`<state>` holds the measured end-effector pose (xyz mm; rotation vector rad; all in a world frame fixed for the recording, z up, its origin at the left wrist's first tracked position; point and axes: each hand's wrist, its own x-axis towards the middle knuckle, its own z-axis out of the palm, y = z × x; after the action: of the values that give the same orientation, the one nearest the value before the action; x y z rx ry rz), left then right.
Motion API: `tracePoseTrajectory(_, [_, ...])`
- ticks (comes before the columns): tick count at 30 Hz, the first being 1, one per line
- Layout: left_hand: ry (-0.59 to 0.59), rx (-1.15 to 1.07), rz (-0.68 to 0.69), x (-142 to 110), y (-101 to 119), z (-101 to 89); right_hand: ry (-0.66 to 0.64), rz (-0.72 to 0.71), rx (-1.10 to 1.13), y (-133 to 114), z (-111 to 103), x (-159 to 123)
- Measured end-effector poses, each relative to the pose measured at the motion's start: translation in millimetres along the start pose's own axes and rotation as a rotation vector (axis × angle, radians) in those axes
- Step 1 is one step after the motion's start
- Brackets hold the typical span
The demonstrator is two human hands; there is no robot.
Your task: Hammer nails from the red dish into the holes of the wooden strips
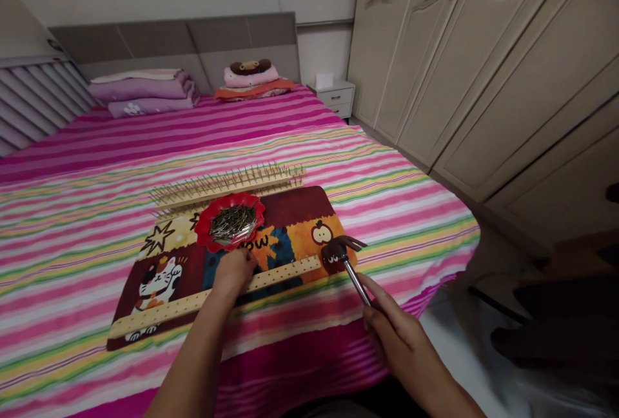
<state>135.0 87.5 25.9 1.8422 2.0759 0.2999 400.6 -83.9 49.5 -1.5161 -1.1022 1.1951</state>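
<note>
Bed: striped cloth (411,211) under everything in reach.
Mat: patterned mat (300,208), in front of both hands.
Drilled wooden strip: the strip (278,273) lies along the mat's near side, long axis running left to right, right end slightly farther away.
Nearer hand: the left (240,269), over the strip's middle; the right hand (396,321) is beyond its right end.
Hammer: grasped by the right hand; handle (355,281) slants away and leftward, head just beside the strip's right end.
Red bowl: the bowl (203,228) sits just beyond the left hand.
Left fingers: bunched; cannot tell whether they pinch a nail.
Nails: many (233,223) heaped in the bowl.
</note>
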Motion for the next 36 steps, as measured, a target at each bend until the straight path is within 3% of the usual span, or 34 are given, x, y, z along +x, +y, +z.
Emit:
tracePoseTrajectory(2, [0.041,-0.172,-0.001,-2,1,-4.9,-0.006,0.002,0.014,0,0,-1])
tracePoseTrajectory(5, [0.03,-0.657,-0.023,-9,1,-16.8,0.015,0.021,0.022,1,1,-1])
tracePoseTrajectory(8, [-0.121,-1.003,-0.098,-22,6,-26.6,0.02,0.035,0.039,3,2,0])
tracePoseTrajectory(12, [-0.296,-1.166,-0.215,-39,13,-25.3,0.0,0.035,0.041,4,2,-1])
tracePoseTrajectory(15, [-0.337,-1.176,-0.24,-46,15,-13.4,0.0,0.035,0.054,3,2,-1])
tracePoseTrajectory(23, [-0.163,-1.161,-0.197,-43,24,23.7,-0.035,-0.03,0.017,6,4,-2])
tracePoseTrajectory(36, [-0.077,-0.848,-0.052,-42,26,40.7,-0.083,-0.06,0.016,7,9,0])
